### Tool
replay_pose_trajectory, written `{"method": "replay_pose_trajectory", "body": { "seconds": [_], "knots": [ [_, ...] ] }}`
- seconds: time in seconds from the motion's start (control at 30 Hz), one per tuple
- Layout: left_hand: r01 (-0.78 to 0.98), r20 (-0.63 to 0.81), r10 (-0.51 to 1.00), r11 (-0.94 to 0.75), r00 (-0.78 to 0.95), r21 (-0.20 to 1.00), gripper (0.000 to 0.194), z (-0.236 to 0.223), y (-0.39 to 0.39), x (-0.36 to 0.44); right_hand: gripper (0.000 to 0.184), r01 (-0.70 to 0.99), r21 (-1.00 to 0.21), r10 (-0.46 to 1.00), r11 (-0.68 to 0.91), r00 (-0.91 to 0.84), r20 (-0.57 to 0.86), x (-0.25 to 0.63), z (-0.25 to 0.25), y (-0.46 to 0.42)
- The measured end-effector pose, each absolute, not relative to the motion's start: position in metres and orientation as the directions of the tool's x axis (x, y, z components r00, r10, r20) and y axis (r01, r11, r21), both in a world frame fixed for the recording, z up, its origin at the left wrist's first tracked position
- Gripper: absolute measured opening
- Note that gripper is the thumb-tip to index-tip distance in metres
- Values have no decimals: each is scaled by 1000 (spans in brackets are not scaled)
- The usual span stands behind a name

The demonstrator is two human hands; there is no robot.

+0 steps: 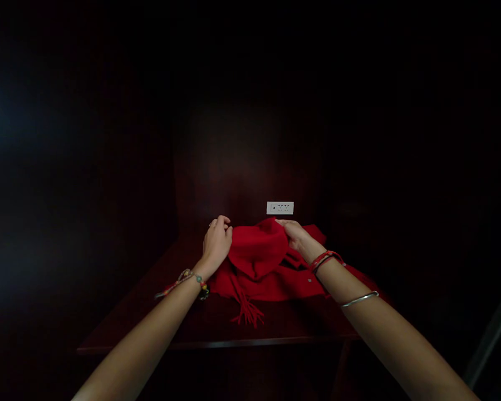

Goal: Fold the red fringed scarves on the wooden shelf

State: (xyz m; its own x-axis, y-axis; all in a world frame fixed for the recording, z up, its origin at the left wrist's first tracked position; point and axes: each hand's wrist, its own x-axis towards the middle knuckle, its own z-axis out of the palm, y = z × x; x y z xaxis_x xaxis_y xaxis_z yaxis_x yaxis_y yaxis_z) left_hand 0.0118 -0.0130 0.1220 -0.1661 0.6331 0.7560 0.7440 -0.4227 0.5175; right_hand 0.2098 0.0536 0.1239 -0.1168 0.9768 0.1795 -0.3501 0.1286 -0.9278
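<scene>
A red cloth garment (256, 242) lies bunched on a dark wooden shelf, its upper part raised between my two hands. My right hand (294, 233) pinches the cloth at the upper right edge. My left hand (218, 239) is curled at the left edge, its thumb against the cloth; the other fingertips are partly hidden. A strand of red fringe (248, 312) hangs toward the front of the shelf. More red fabric (275, 287) spreads underneath, with a small pale button-like spot (309, 280) on it. Folds hide the garment's exact kind.
The dark reddish shelf (217, 328) has a front edge just below the cloth. A white socket plate (280, 208) sits on the back panel behind it. Dark side walls close in left and right, and the lighting is very dim.
</scene>
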Motion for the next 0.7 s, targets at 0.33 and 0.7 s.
{"method": "replay_pose_trajectory", "body": {
  "seconds": [0.33, 0.7],
  "knots": [
    [141, 345, 936, -333, -69, 932, 19, 77, -23, 62, 8, -144, -986, 935, 87, -330, 131, 198, 92, 10],
    [63, 393, 831, -403, -393, 913, 14, 162, 8, -16, 28, -472, -874, 974, 111, 227, 1, 257, 179, 29]
  ]
}}
